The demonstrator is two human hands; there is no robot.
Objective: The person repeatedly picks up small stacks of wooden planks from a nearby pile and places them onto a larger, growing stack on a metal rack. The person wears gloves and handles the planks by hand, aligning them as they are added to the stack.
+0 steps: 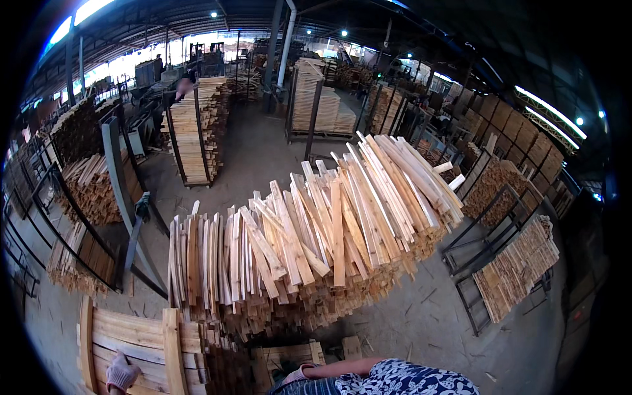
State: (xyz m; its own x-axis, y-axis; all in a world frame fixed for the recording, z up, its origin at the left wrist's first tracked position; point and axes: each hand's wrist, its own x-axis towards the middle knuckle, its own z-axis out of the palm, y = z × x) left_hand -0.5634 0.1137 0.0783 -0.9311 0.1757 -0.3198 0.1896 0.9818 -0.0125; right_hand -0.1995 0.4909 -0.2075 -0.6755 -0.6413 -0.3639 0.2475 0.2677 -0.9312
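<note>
My left hand (122, 372), in a white knitted glove, sits at the lower left edge with its fingers curled over a board of a slatted wooden panel (141, 339). My right forearm, in a blue flowered sleeve, reaches left along the bottom edge. Only the gloved wrist of my right hand (291, 375) shows, just below a small wooden frame (288, 355); its fingers are hidden. Right in front lies a big heap of long pale wooden slats (316, 237), fanned out from left to right.
Metal racks (490, 250) with stacked short sticks stand at the right, and an empty dark rack lies beside them. More slat stacks (197, 128) and racks fill the left and back. A blue-grey steel post (118, 181) leans at the left. Concrete floor (428, 322) carries wood scraps.
</note>
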